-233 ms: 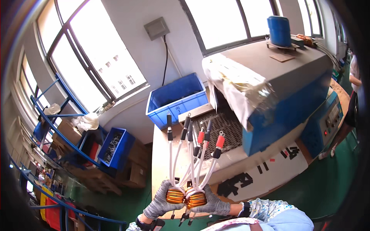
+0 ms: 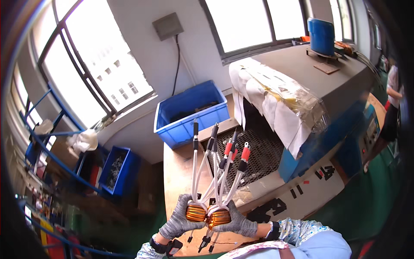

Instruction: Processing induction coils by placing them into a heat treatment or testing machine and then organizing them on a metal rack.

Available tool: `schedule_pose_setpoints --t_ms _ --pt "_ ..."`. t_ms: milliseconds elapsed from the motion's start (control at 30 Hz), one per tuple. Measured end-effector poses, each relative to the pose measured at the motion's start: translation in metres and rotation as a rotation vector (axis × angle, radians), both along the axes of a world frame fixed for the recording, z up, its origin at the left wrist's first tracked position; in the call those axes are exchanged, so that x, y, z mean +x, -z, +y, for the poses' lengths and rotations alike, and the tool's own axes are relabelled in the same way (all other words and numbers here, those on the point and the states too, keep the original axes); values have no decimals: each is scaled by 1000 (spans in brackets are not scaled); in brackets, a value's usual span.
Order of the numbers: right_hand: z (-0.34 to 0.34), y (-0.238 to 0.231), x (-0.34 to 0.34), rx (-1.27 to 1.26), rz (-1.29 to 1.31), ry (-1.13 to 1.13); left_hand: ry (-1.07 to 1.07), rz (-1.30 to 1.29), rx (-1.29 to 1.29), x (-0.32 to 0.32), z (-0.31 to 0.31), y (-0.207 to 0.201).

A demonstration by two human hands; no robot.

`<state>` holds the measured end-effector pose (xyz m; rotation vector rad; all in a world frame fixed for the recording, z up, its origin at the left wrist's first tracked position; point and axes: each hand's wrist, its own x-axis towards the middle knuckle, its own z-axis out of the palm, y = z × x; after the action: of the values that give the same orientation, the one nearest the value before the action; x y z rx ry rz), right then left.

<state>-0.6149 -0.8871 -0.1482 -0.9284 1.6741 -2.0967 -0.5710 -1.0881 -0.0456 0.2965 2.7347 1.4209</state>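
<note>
Both my hands wear grey knit gloves and hold a pair of copper-wound coils side by side. My left hand (image 2: 183,218) is closed around the left copper coil (image 2: 196,213). The right copper coil (image 2: 220,217) sits in the grip of my right hand (image 2: 238,222). White sleeved leads (image 2: 195,172) rise from the coils, ending in black sleeves and metal ring lugs. A couple of leads carry red sleeves (image 2: 246,153) below their lugs. Shorter dark-tipped ends (image 2: 204,244) hang beneath the coils.
Ahead stands a blue and grey conveyor machine (image 2: 302,159) with a mesh belt (image 2: 258,146) and white cloth (image 2: 271,95) over its opening. A blue crate (image 2: 189,129) is at the table's back left. Black sleeve pieces (image 2: 269,209) lie on a white board. Another person (image 2: 391,99) stands far right.
The view has shifted, so the machine's belt and crate appear nearer. The lead tips stand slightly higher in view; both hands keep hold of the coils.
</note>
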Motion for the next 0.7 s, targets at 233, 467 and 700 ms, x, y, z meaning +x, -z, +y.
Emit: schedule_pose_setpoints --t_ms 233,467,700 --pt "-28 -23 -66 -88 -473 239 254 -58 105 -143 -31 0" --pt "1 -29 -115 -250 -571 572 436 -192 201 -258 24 19" --pt "22 -58 -129 -316 -876 622 425 -317 229 -306 48 47"
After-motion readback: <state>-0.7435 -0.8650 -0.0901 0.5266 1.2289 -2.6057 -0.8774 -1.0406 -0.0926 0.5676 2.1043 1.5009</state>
